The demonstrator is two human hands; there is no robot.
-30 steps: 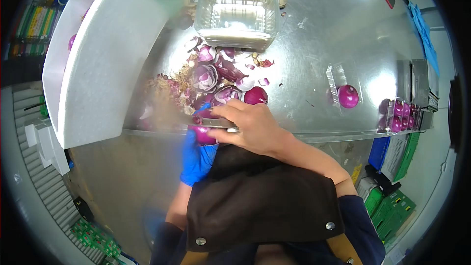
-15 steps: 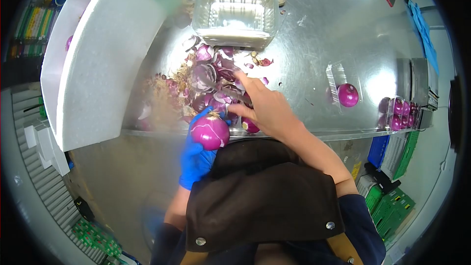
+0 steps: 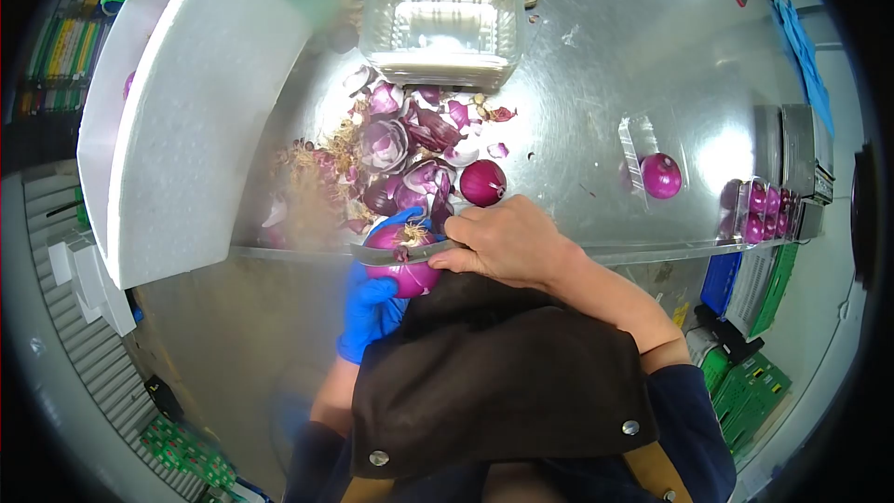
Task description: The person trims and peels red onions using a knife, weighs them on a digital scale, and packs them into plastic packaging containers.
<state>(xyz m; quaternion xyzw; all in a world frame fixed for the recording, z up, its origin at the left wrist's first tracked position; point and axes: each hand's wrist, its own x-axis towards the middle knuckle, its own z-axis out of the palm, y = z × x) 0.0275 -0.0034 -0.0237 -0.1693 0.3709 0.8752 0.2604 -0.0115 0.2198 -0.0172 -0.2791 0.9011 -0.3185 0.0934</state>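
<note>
One smooth onion point(image 3: 408, 283), gripped by the left hand point(image 3: 373, 309) at the counter's point(image 3: 582, 102) near edge, is risking the right hand's point(image 3: 514, 242) gripped knife point(image 3: 374, 257) slipping.

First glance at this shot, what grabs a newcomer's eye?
Probably the blue-gloved left hand at lower centre, holding a purple onion, with the bare right hand's knife across it. Next, likely the large white box on the left side, then the heap of onion skins on the metal table, just beyond the hands.
</note>
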